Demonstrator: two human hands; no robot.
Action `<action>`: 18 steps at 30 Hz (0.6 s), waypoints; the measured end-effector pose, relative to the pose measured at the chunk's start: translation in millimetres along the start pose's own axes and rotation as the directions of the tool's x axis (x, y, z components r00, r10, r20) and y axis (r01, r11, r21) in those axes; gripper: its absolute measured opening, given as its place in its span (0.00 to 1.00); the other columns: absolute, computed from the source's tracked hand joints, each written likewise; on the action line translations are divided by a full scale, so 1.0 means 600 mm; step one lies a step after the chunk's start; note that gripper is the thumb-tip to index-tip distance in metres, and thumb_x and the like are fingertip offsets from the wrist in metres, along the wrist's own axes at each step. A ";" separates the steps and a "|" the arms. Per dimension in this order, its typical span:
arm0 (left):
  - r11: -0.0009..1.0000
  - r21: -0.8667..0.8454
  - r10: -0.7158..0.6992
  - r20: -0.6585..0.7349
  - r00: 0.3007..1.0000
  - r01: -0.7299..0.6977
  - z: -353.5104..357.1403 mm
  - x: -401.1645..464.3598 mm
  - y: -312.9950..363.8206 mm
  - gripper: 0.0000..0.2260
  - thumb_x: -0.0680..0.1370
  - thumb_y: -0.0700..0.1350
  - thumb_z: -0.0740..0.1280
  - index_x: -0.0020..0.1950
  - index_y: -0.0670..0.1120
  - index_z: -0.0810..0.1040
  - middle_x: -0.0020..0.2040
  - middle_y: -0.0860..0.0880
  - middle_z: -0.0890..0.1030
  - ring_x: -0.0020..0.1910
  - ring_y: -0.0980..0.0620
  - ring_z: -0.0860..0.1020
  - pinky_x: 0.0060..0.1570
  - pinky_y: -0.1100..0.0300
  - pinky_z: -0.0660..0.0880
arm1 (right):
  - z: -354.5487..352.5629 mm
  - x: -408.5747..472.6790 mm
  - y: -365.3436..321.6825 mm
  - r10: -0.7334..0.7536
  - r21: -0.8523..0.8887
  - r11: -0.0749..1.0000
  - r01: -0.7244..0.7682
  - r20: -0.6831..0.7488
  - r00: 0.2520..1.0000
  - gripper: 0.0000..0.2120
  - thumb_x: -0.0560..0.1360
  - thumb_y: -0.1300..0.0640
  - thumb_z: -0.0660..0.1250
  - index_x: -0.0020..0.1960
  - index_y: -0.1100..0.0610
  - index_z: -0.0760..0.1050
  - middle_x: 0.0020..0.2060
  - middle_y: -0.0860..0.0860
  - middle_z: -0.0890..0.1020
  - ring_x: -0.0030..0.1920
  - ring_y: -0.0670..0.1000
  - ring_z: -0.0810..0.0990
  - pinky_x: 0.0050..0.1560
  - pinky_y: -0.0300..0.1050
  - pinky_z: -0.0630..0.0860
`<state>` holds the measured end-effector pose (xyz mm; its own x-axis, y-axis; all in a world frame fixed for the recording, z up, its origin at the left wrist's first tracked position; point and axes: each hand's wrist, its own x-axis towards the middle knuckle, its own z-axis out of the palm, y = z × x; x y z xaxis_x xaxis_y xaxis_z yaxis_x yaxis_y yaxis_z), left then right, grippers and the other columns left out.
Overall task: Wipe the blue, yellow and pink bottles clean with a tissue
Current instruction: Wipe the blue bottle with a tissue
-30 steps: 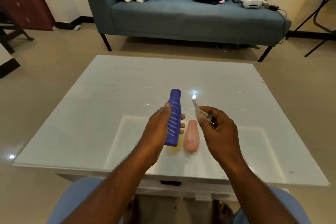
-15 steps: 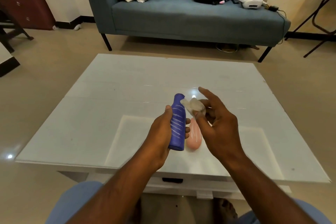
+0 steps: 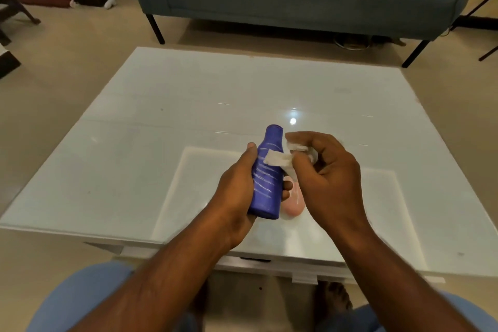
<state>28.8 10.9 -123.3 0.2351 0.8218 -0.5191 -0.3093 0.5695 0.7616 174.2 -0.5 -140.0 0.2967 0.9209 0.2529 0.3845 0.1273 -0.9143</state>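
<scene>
Head view: left hand [image 3: 237,191] grips blue bottle [image 3: 266,175], neck pointing away; right hand [image 3: 326,170] pinches tissue [image 3: 277,160] against its right side.

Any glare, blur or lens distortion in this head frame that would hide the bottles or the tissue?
Head view: a lamp reflection glares on the glossy table, clear of the blue bottle; wide-angle bending shows at the edges; tissue is slightly soft; right hand covers most of the pink bottle.
</scene>
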 end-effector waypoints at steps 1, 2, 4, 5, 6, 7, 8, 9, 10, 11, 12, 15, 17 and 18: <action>1.000 0.002 -0.008 0.012 1.000 0.008 0.002 0.000 -0.003 0.16 0.83 0.57 0.58 0.55 0.46 0.78 0.43 0.44 0.86 0.41 0.46 0.84 0.50 0.52 0.81 | -0.001 -0.001 0.000 0.029 0.015 0.999 -0.029 0.003 1.000 0.12 0.81 0.61 0.69 0.63 0.53 0.82 0.57 0.46 0.84 0.55 0.41 0.83 0.48 0.28 0.80; 1.000 0.002 -0.020 0.014 1.000 0.020 0.003 0.001 -0.007 0.16 0.82 0.57 0.59 0.57 0.46 0.78 0.45 0.43 0.85 0.44 0.45 0.83 0.50 0.52 0.80 | -0.003 -0.002 0.001 0.055 0.036 0.998 -0.055 0.010 0.998 0.12 0.81 0.59 0.69 0.64 0.52 0.82 0.58 0.46 0.84 0.55 0.41 0.83 0.48 0.30 0.80; 0.999 -0.006 -0.046 0.020 0.999 0.046 0.005 0.000 -0.010 0.18 0.81 0.56 0.60 0.62 0.45 0.76 0.50 0.41 0.84 0.48 0.43 0.81 0.48 0.54 0.80 | -0.008 -0.004 -0.001 0.082 0.063 0.995 -0.083 0.023 0.996 0.12 0.82 0.57 0.68 0.64 0.51 0.82 0.58 0.45 0.85 0.56 0.44 0.85 0.53 0.34 0.83; 0.999 -0.015 -0.051 0.028 0.998 0.051 0.006 0.001 -0.011 0.18 0.81 0.56 0.60 0.63 0.45 0.76 0.50 0.41 0.83 0.48 0.43 0.81 0.48 0.54 0.80 | -0.011 -0.004 -0.003 0.082 0.064 0.995 -0.083 0.021 0.996 0.12 0.83 0.57 0.68 0.65 0.51 0.83 0.58 0.45 0.86 0.57 0.44 0.85 0.55 0.36 0.83; 0.998 -0.025 -0.049 0.034 0.998 0.050 0.005 0.002 -0.011 0.18 0.81 0.56 0.60 0.62 0.45 0.76 0.50 0.41 0.83 0.48 0.42 0.81 0.49 0.53 0.80 | -0.014 -0.004 -0.005 0.073 0.066 0.995 -0.074 0.012 0.997 0.12 0.83 0.57 0.68 0.65 0.50 0.82 0.58 0.44 0.86 0.57 0.44 0.85 0.56 0.37 0.84; 0.998 -0.034 -0.046 0.039 0.998 0.048 0.004 0.003 -0.011 0.17 0.81 0.55 0.60 0.61 0.45 0.76 0.49 0.42 0.83 0.48 0.42 0.80 0.50 0.52 0.79 | -0.018 -0.005 -0.006 0.062 0.071 0.996 -0.062 -0.004 0.998 0.11 0.83 0.57 0.69 0.64 0.50 0.81 0.58 0.44 0.86 0.58 0.44 0.85 0.55 0.37 0.84; 0.999 -0.037 -0.037 0.045 0.998 0.038 0.002 0.003 -0.012 0.15 0.81 0.55 0.60 0.58 0.46 0.77 0.46 0.43 0.84 0.47 0.43 0.81 0.50 0.52 0.79 | -0.022 -0.005 -0.009 0.053 0.071 0.996 -0.051 -0.025 0.998 0.10 0.82 0.56 0.70 0.63 0.49 0.80 0.56 0.43 0.86 0.57 0.44 0.86 0.54 0.37 0.84; 0.999 -0.035 -0.018 0.052 0.998 0.020 0.001 0.003 -0.012 0.14 0.81 0.55 0.60 0.56 0.46 0.77 0.43 0.44 0.85 0.45 0.44 0.81 0.50 0.51 0.79 | -0.027 -0.005 -0.011 0.047 0.065 0.997 -0.044 -0.044 0.998 0.09 0.81 0.55 0.71 0.61 0.49 0.79 0.54 0.43 0.86 0.55 0.45 0.86 0.52 0.38 0.84; 1.000 -0.031 0.005 0.053 0.999 -0.003 -0.001 0.004 -0.013 0.13 0.81 0.55 0.60 0.55 0.47 0.78 0.41 0.45 0.85 0.43 0.45 0.82 0.50 0.51 0.79 | -0.032 -0.004 -0.014 0.042 0.062 0.997 -0.039 -0.056 0.998 0.06 0.81 0.54 0.72 0.58 0.49 0.80 0.51 0.43 0.87 0.52 0.46 0.87 0.49 0.38 0.85; 0.999 -0.023 0.023 0.054 0.998 -0.022 -0.002 0.004 -0.013 0.13 0.82 0.55 0.60 0.54 0.48 0.78 0.41 0.46 0.86 0.43 0.45 0.82 0.51 0.51 0.80 | -0.038 -0.003 -0.016 0.039 0.064 0.997 -0.035 -0.060 0.997 0.04 0.81 0.53 0.72 0.56 0.49 0.81 0.48 0.44 0.87 0.49 0.46 0.88 0.46 0.38 0.85; 0.999 -0.013 0.032 0.059 0.998 -0.032 -0.004 0.005 -0.014 0.13 0.82 0.55 0.60 0.54 0.49 0.79 0.44 0.45 0.87 0.44 0.45 0.83 0.50 0.51 0.80 | -0.043 -0.003 -0.016 0.040 0.061 0.997 -0.037 -0.059 0.997 0.03 0.80 0.53 0.73 0.54 0.49 0.82 0.46 0.44 0.88 0.47 0.47 0.88 0.45 0.38 0.84; 0.999 0.014 0.037 0.084 0.996 -0.038 -0.004 0.002 -0.011 0.14 0.83 0.55 0.58 0.53 0.49 0.80 0.51 0.43 0.87 0.47 0.43 0.84 0.48 0.53 0.81 | -0.056 -0.001 -0.009 0.037 -0.039 0.998 -0.041 -0.100 0.994 0.06 0.80 0.50 0.73 0.56 0.49 0.85 0.49 0.44 0.88 0.49 0.47 0.86 0.52 0.45 0.85; 0.998 0.021 0.049 0.094 0.994 -0.051 -0.004 0.001 -0.011 0.14 0.83 0.55 0.58 0.54 0.49 0.79 0.51 0.44 0.87 0.46 0.44 0.84 0.47 0.53 0.82 | -0.060 -0.001 0.000 0.043 -0.100 0.994 -0.054 -0.106 0.993 0.09 0.81 0.50 0.71 0.58 0.50 0.86 0.52 0.45 0.87 0.53 0.46 0.85 0.57 0.47 0.84; 0.998 0.024 0.055 0.100 0.993 -0.058 -0.004 0.002 -0.013 0.14 0.83 0.55 0.58 0.54 0.49 0.79 0.51 0.44 0.87 0.46 0.45 0.85 0.47 0.54 0.82 | -0.062 -0.001 0.003 0.044 -0.102 0.993 -0.054 -0.094 0.995 0.09 0.82 0.51 0.70 0.58 0.51 0.86 0.53 0.45 0.87 0.53 0.46 0.85 0.56 0.48 0.84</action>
<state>29.0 7.4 -130.8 0.3088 0.8461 -0.4345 -0.2998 0.5201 0.7998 207.0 -14.4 -130.2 0.3942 0.8869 0.2407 0.4546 0.0394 -0.8898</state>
